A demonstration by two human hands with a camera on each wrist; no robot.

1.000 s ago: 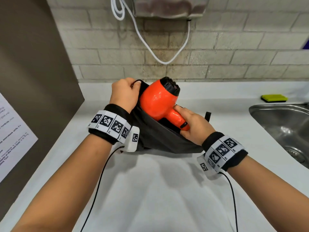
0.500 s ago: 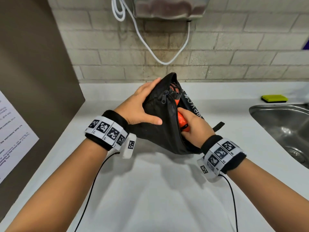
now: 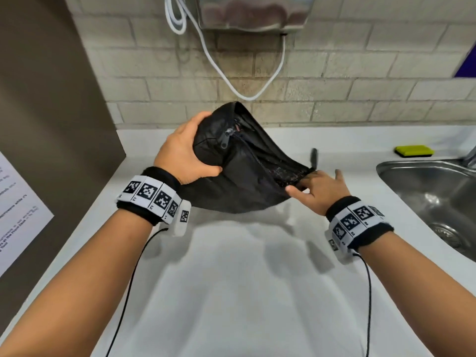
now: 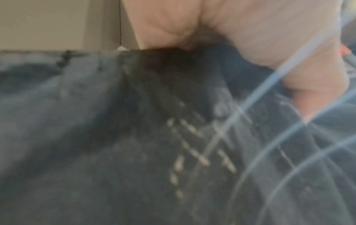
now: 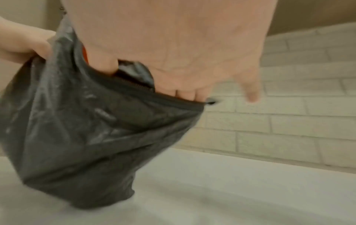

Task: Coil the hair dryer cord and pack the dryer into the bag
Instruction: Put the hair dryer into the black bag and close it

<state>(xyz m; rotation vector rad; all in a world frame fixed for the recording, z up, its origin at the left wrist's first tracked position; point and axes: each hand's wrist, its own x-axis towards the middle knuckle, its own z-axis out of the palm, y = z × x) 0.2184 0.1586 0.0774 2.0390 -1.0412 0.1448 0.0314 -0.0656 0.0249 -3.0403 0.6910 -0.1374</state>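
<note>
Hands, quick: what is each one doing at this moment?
Left hand: grips the upper end of the black bag.
Right hand: fingers extended at the bag's open zipper edge, some tucked inside; no clear grip.

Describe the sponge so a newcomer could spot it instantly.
Find the steel sink at the counter's right end. Just behind its far rim, by the brick wall, lies the sponge: a small flat block, yellow-green on top, the only bright-coloured thing on the white counter.

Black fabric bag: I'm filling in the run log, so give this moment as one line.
black fabric bag: on white counter, zip open | left hand: grips bag | right hand: fingers in opening | orange dryer: inside
</note>
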